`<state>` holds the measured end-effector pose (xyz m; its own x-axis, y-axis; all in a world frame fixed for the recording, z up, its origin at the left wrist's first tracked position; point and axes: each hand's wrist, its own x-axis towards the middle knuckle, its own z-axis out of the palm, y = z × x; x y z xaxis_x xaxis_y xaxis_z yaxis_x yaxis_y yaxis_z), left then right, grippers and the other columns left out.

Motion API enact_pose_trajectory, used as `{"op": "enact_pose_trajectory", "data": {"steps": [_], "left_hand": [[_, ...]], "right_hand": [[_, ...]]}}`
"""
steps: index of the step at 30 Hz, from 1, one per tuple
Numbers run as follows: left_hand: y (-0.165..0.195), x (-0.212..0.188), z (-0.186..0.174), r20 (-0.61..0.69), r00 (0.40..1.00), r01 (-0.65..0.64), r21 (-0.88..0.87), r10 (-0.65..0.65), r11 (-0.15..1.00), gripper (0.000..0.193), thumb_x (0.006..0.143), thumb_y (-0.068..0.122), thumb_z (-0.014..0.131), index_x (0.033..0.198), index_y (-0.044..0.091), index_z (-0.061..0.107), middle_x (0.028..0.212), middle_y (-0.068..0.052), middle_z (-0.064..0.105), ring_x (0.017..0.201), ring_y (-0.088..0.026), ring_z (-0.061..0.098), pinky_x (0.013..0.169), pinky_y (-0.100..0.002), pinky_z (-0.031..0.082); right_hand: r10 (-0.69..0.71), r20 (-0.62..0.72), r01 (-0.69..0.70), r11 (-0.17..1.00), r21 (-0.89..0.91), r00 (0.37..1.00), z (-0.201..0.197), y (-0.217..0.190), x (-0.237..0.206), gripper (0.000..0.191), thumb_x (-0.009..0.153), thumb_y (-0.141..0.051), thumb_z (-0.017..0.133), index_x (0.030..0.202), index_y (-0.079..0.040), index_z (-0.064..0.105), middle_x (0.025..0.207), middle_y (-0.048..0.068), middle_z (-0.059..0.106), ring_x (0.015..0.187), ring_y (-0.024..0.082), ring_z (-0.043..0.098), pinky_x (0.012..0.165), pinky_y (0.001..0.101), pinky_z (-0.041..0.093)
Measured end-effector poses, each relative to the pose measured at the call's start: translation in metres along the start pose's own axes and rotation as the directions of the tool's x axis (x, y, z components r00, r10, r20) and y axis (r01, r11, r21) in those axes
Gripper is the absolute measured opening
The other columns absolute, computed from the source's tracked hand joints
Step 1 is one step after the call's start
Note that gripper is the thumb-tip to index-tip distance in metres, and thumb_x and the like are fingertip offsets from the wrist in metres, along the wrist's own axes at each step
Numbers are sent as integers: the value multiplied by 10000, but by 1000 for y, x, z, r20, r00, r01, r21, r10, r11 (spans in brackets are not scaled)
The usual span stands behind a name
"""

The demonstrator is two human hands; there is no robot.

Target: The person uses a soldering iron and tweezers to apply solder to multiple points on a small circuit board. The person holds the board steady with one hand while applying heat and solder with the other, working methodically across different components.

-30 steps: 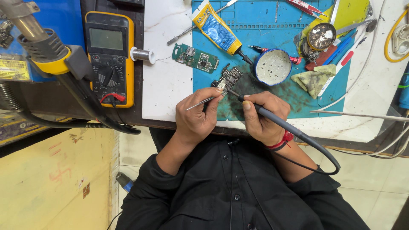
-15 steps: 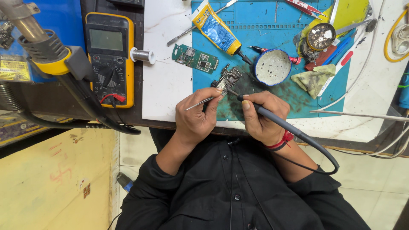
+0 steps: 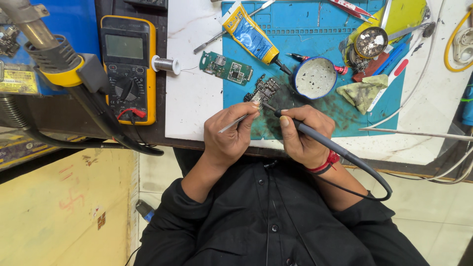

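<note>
Your left hand (image 3: pixel 231 130) is pinching thin steel tweezers (image 3: pixel 235 121); your right hand (image 3: pixel 301 135) is gripping a slim grey soldering iron (image 3: pixel 315 139), both tips meeting the small dark circuit board (image 3: pixel 263 91) on the blue mat (image 3: pixel 305 39).

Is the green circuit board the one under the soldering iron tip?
No, the soldering iron tip touches the small dark board; the green circuit board lies apart, untouched.

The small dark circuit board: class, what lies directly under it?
The small dark circuit board rests on the blue work mat, which is blackened there. The mat beneath the board is hidden.
</note>
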<state>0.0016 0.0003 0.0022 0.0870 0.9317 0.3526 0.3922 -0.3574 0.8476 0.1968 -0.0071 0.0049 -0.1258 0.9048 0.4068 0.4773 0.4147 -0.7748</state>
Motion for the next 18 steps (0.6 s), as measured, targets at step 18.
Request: {"op": "enact_pose_trajectory", "data": {"steps": [18], "left_hand": [[-1, 0, 0, -6, 1000, -4, -11, 4, 1000, 120, 1004, 73, 725, 1098, 65, 651, 1079, -99, 763, 931, -242, 782, 789, -304, 619]], "right_hand": [[-9, -6, 9, 1000, 26, 1000, 1, 1, -1, 77, 986, -33, 711, 1001, 11, 649, 871, 122, 705, 682, 221, 666, 628, 314, 491]]}}
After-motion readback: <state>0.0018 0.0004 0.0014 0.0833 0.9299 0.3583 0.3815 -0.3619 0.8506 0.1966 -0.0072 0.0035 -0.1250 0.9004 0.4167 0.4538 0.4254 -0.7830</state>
